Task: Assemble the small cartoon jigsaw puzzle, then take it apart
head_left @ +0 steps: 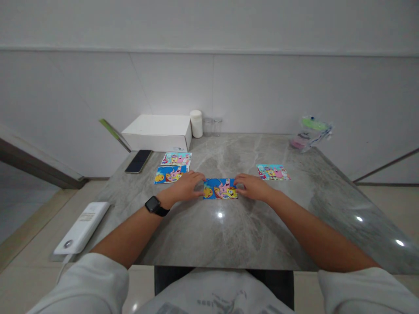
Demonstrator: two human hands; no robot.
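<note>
A blue cartoon picture card (221, 189) lies flat, or nearly so, on the grey marbled table in front of me. My left hand (188, 186) has its thumb and fingers at the card's left edge, and a black watch sits on that wrist. From the other side, my right hand (252, 187) grips the right edge with curled fingers. Beside my left hand is a matching blue card (168, 175), partly covered by that hand. Just behind it lies a light-blue card (176, 158) with several cartoon figures. A similar light-blue card (273, 172) rests beyond my right hand.
At the back left stand a white box (159, 131), a white bottle (196, 124) and clear glasses (212, 126) against the wall. A phone (139, 161) and a white corded device (83, 226) lie on the left. A plastic bag (309, 134) sits at the back right.
</note>
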